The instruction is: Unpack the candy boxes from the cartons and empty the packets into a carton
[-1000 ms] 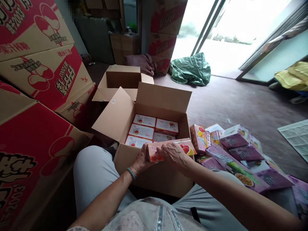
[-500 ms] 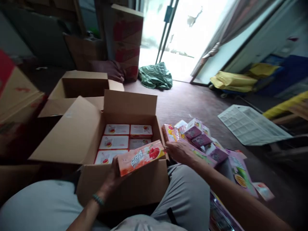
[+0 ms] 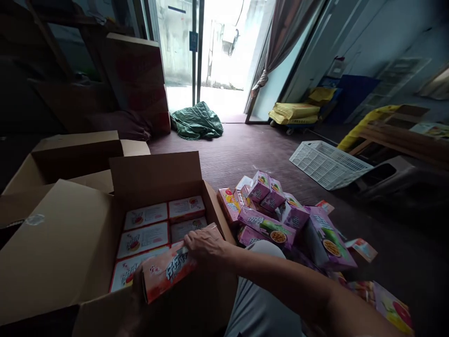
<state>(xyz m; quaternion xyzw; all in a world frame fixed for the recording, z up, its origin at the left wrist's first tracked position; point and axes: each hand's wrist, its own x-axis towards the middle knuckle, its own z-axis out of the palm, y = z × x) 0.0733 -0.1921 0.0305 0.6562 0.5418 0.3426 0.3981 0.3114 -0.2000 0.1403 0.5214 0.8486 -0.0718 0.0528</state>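
A pink-orange printed box (image 3: pixel 166 271) with white lettering is tilted over the near edge of an open cardboard carton (image 3: pixel 157 175). My right hand (image 3: pixel 205 243) grips it from above, fingers curled over its far edge. At the box's left end, my left hand (image 3: pixel 135 299) is wrapped round it, dark and partly hidden. Inside the carton, several white-topped boxes with red edges (image 3: pixel 143 238) lie in two columns. Their nearest part is covered by the held box.
Several purple fruit-printed boxes (image 3: pixel 268 227) lie heaped on the floor right of the carton. Another open carton (image 3: pixel 80 140) stands behind left. A white plastic crate (image 3: pixel 326 164), a green sheet (image 3: pixel 197 120) and stacked yellow sacks (image 3: pixel 294 112) are farther off.
My right hand has moved left from beside the heap onto the held box. The box has come lower and nearer the carton's front edge. The view has swung right.
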